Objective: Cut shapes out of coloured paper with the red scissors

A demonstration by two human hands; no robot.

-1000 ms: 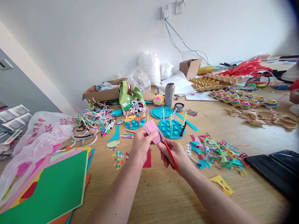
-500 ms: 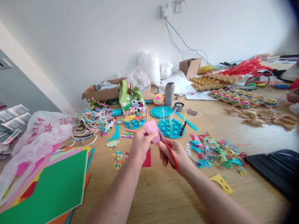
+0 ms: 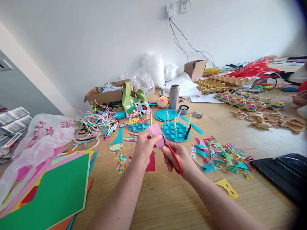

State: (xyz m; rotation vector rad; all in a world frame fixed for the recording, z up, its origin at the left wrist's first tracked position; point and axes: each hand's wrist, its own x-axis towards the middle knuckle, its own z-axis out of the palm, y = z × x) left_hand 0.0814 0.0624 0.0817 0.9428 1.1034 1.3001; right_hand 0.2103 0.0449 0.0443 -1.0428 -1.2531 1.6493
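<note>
My left hand (image 3: 145, 147) pinches a small piece of pink paper (image 3: 155, 131) that has a drawn outline on it. My right hand (image 3: 178, 157) is closed around the red handles of a pair of scissors (image 3: 174, 157). The scissor blades lie against the right edge of the pink paper. Beyond the paper stand blue round bases (image 3: 176, 135) with upright twisted pipe cleaners. A dark red sheet of paper (image 3: 150, 162) lies on the table under my hands, partly hidden by my left wrist.
Paper scraps (image 3: 220, 155) are heaped on the right, near a black tray-like object (image 3: 275, 172). Coloured sheets (image 3: 57, 188) are stacked at the left. Pipe cleaners (image 3: 96, 118), markers (image 3: 111, 129), a metal flask (image 3: 174, 97) and egg cartons (image 3: 213, 83) stand farther back. Another person's hand (image 3: 299, 98) shows at the right edge.
Almost nothing differs. The pink paper and the scissors have shifted very slightly, and both hands keep their hold.
</note>
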